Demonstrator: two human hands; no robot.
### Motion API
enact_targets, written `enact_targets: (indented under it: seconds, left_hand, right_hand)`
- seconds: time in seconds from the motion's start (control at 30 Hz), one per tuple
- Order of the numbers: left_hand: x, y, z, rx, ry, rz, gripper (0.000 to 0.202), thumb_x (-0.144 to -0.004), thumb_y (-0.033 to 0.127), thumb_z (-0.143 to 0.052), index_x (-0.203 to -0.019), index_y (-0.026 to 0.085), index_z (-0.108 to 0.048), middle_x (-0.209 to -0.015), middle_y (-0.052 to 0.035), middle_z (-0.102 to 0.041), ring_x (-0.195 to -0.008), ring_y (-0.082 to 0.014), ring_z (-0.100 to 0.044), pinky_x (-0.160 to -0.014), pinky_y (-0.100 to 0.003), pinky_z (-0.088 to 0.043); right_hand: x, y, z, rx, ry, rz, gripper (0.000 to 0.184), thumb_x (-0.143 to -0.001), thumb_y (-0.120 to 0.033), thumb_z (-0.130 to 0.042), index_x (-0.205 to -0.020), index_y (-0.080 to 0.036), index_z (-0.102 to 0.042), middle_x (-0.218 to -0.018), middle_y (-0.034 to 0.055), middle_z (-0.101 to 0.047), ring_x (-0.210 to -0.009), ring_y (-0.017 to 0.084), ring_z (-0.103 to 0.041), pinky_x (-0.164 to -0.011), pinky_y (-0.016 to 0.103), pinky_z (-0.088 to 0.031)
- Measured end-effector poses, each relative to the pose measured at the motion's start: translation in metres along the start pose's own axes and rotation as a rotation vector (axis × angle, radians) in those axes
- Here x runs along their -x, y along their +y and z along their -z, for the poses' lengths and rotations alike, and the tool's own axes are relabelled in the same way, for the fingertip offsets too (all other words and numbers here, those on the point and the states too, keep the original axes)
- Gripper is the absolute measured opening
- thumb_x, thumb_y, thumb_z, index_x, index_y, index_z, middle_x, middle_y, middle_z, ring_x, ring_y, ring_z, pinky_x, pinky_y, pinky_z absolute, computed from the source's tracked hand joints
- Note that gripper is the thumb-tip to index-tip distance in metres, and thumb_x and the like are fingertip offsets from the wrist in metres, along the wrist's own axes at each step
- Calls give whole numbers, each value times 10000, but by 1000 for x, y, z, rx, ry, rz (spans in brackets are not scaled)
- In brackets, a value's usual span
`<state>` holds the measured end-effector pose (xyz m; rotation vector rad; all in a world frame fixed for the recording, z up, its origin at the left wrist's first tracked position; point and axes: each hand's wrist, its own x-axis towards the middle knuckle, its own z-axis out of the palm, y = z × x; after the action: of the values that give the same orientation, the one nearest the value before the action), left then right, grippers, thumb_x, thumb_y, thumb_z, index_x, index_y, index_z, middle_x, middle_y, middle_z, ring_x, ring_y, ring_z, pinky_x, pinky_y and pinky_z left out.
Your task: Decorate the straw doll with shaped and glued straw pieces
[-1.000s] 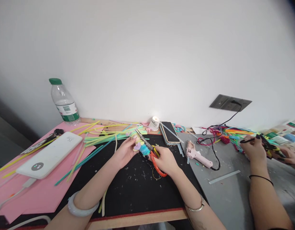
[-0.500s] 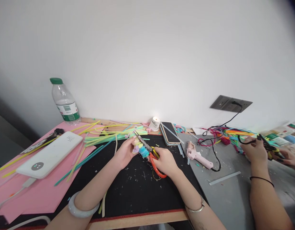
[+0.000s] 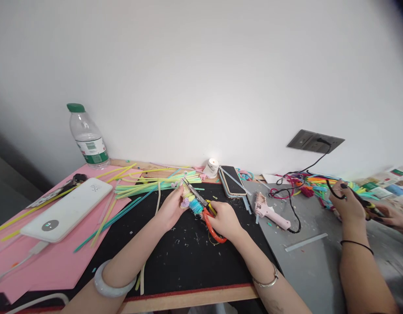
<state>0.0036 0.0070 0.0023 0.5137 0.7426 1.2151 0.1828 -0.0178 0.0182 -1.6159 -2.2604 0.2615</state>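
My left hand (image 3: 171, 206) is closed on a small fuzzy pipe-cleaner piece (image 3: 195, 206) in yellow, blue and lilac, held above the black mat (image 3: 188, 261). Orange-handled scissors (image 3: 214, 229) are in my right hand (image 3: 225, 219), their blades lying along the piece and pointing up and left. Whether the blades are parted is hard to make out. Behind my left hand lies a bundle of pale green and yellow pipe cleaners (image 3: 136, 189).
On the left, a white power bank (image 3: 69, 209) rests on pink sheets (image 3: 70, 266) near a water bottle (image 3: 90, 139). A phone (image 3: 233, 181) and a pink glue gun (image 3: 271, 216) lie right of centre. At far right another person's hand (image 3: 348, 203) works with black-jawed pliers.
My hands and the scissors stay almost in place around the piece. The other person's hand at the right has shifted slightly.
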Motion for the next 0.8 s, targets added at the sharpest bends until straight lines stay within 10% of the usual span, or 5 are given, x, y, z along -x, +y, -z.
enact_targets:
  seconds: [0.8]
  left_hand:
    - [2, 1, -1, -102, 75, -38, 346, -766, 479, -627, -924, 174, -585, -834, -24, -631, -720, -130, -566, -630, -232, -441]
  right_hand:
    - [-5, 16, 4, 132, 67, -263, 297, -777, -468, -576, -655, -202, -527, -615, 10, -582, -563, 143, -494, -495, 237, -225]
